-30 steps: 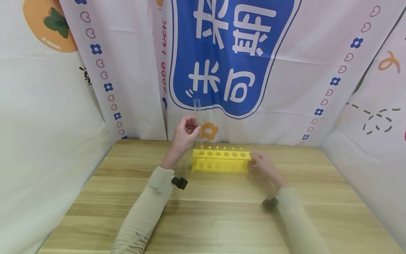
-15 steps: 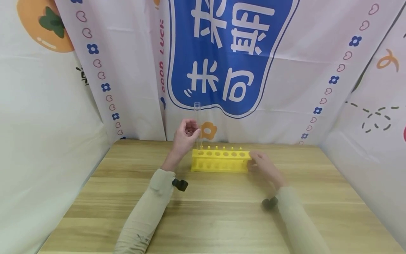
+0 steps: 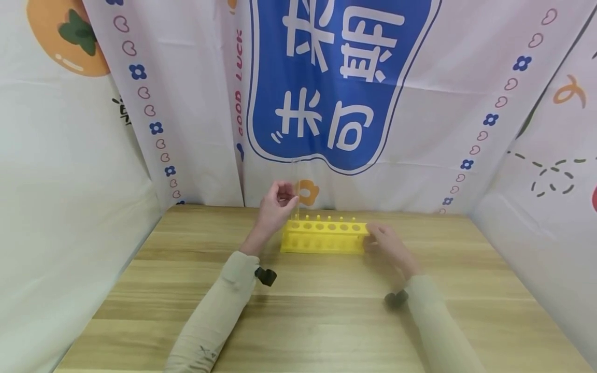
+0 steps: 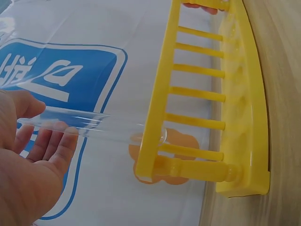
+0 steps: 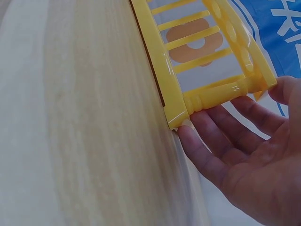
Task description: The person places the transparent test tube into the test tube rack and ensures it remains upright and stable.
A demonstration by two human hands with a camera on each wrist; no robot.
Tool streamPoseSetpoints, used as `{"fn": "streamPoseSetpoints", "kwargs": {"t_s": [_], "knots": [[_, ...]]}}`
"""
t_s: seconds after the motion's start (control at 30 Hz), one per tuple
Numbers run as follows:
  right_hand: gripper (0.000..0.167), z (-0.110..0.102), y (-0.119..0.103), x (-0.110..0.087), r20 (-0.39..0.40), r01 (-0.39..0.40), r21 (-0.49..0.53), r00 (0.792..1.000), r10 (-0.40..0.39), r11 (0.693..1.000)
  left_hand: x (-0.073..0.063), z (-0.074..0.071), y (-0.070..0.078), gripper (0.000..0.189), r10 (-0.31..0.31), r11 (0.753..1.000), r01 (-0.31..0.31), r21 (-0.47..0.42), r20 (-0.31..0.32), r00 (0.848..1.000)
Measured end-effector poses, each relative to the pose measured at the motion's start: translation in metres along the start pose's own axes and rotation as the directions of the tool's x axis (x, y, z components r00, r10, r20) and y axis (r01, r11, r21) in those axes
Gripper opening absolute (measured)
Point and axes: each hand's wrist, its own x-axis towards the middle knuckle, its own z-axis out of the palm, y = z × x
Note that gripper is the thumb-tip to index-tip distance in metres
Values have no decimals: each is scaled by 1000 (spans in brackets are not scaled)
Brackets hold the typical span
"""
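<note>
My left hand [image 3: 275, 208] pinches a clear test tube [image 3: 296, 176] between thumb and fingertips, open rim upward. The yellow test tube rack [image 3: 326, 232] stands on the table with a row of round holes along its top. In the left wrist view the rounded lower end of the tube [image 4: 106, 122] reaches into the end hole of the rack's top bar, well above the base. My right hand [image 3: 389, 244] grips the rack's right end. In the right wrist view the thumb [image 5: 283, 89] is at the top bar and the other fingers lie along the end post.
The wooden table [image 3: 322, 331] extends around the rack. A printed white cloth [image 3: 420, 129] with a blue sign hangs close behind it, and side cloths flank the table. Short yellow pegs [image 3: 329, 218] stick up along the rack's rear. Each wrist wears a small black camera [image 3: 266, 276].
My left hand has moved down and slightly right, lowering the test tube into the rack's leftmost hole. The right hand and the rack have stayed in place.
</note>
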Motion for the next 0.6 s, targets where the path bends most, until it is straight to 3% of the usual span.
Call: {"fn": "streamPoseSetpoints", "kwargs": {"t_s": [0.23,0.6], "knots": [[55,0,2,1,13,-18,27,1000,17,999,-4,4,-4,32,-7,1000,7,13,7,1000],[58,-1,1,0,5,6,-43,1000,-5,999,-9,8,-12,33,-16,999,15,48,28,999]]}}
